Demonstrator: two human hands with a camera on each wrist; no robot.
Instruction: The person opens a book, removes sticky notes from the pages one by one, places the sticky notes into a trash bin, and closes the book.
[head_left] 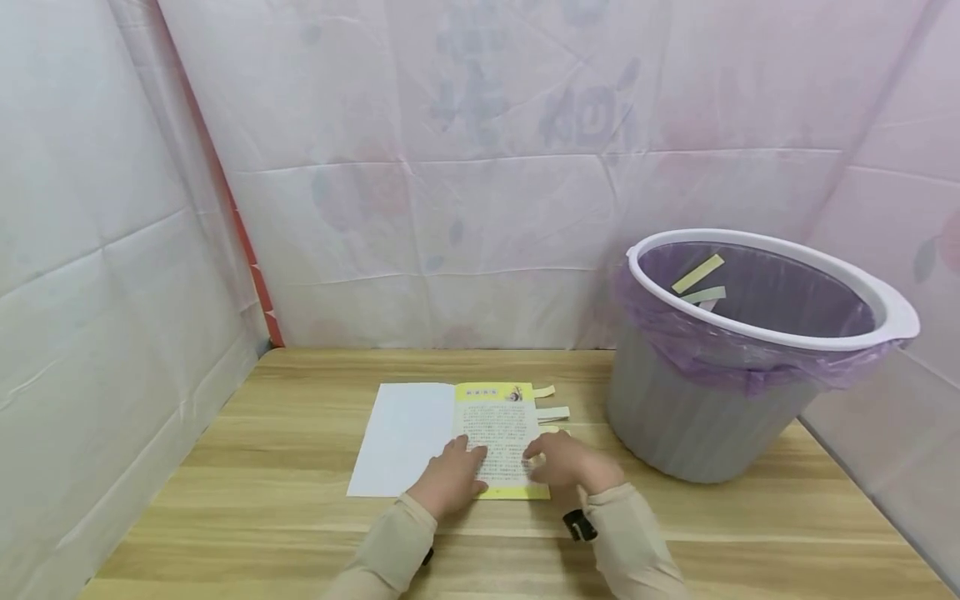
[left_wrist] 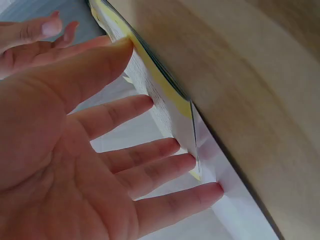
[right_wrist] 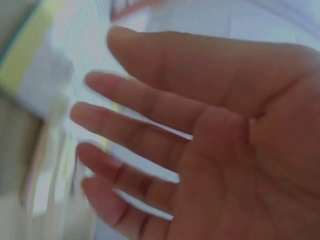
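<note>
An open book (head_left: pixel 495 417) lies on the table, its left side a blank white page (head_left: pixel 412 433) and its right side printed text with yellow bands at top and bottom. My left hand (head_left: pixel 452 477) rests with spread, nearly straight fingers along the inner, lower part of the printed page; the left wrist view shows its fingertips at the paper. Over the book's right edge is my right hand (head_left: pixel 566 460), its fingers loosely bent and holding nothing in the right wrist view (right_wrist: pixel 200 130). Paper strips (head_left: pixel 552 413) stick out from the book's right edge.
To the right stands a grey bin (head_left: pixel 675 417) with a white rim and a purple liner bag (head_left: pixel 720 362). Yellow and pale paper strips (head_left: pixel 697 273) lie inside it. White printed sheeting (head_left: pixel 450 208) walls the wooden table (head_left: pixel 285 433) at the back and sides.
</note>
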